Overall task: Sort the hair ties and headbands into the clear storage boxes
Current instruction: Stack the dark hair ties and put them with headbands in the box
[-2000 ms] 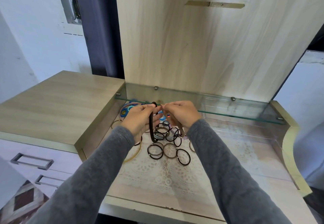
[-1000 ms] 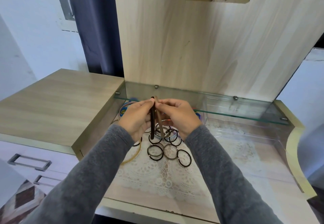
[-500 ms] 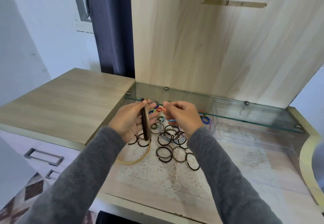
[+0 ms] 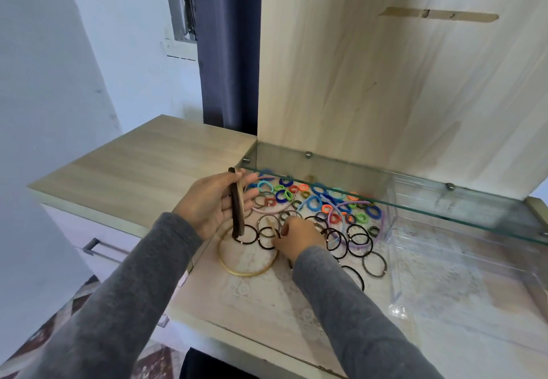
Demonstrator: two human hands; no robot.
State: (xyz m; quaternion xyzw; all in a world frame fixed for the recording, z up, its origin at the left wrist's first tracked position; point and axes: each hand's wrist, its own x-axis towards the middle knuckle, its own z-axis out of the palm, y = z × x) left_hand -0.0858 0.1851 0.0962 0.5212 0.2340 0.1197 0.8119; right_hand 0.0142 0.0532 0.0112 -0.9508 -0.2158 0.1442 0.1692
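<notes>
My left hand (image 4: pixel 209 203) holds two stacked headbands (image 4: pixel 237 203), one dark brown and one tan, raised on edge above the desk. My right hand (image 4: pixel 298 237) is down among the thin black hair ties (image 4: pixel 355 242), its fingers curled and pinching at one near a tan headband (image 4: pixel 271 224). A gold headband (image 4: pixel 246 269) lies flat on the lace mat below both hands. Small coloured hair ties (image 4: pixel 314 197) and pastel headbands (image 4: pixel 336 215) are spread under the glass shelf. A clear storage box (image 4: pixel 397 298) stands to the right.
A glass shelf (image 4: pixel 415 197) overhangs the back of the pile at hand height. A raised wooden side top (image 4: pixel 142 168) with drawers borders the desk on the left. The lace mat (image 4: pixel 267 295) covers the desk toward the front edge.
My left hand has carried the stacked headbands left and up. My right hand has let go of them and dropped onto the black ties. The view turned left, showing the coloured ties.
</notes>
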